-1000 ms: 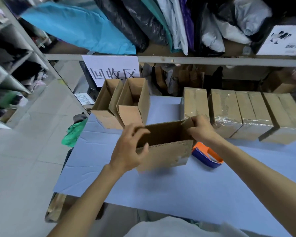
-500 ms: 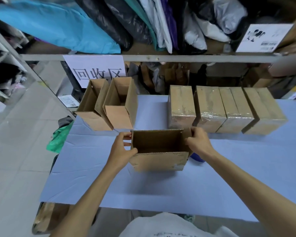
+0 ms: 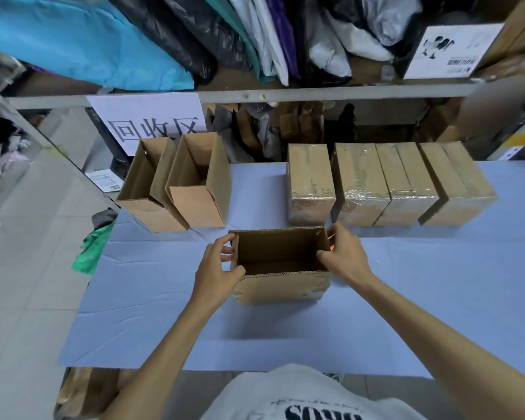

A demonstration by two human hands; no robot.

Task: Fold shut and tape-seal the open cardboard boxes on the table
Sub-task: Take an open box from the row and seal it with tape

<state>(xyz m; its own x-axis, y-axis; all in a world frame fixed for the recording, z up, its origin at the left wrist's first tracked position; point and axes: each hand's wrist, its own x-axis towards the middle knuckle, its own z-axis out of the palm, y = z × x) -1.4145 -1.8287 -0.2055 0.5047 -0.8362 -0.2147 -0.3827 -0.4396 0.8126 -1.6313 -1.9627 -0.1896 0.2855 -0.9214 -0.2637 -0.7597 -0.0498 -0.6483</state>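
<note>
An open cardboard box (image 3: pixel 281 285) stands upright on the blue table (image 3: pixel 406 313) right in front of me, its mouth facing up. My left hand (image 3: pixel 217 272) grips its left wall, thumb at the near corner and fingers at the far edge. My right hand (image 3: pixel 344 254) pinches the right wall at its top edge. Two more open boxes (image 3: pixel 176 192) stand side by side at the back left. A row of several tape-sealed boxes (image 3: pixel 385 189) sits at the back right. A sliver of the orange tape dispenser (image 3: pixel 332 247) shows behind my right hand.
A metal shelf rail (image 3: pixel 285 93) runs across behind the table, with a paper sign (image 3: pixel 152 122) hanging from it. Bags and clothes lie piled on the shelf above. A green bag (image 3: pixel 91 253) hangs off the table's left edge, over the tiled floor.
The box was turned from tilted toward me to upright and square. My hands shifted to its two side walls, and the tape dispenser became almost hidden behind my right hand.
</note>
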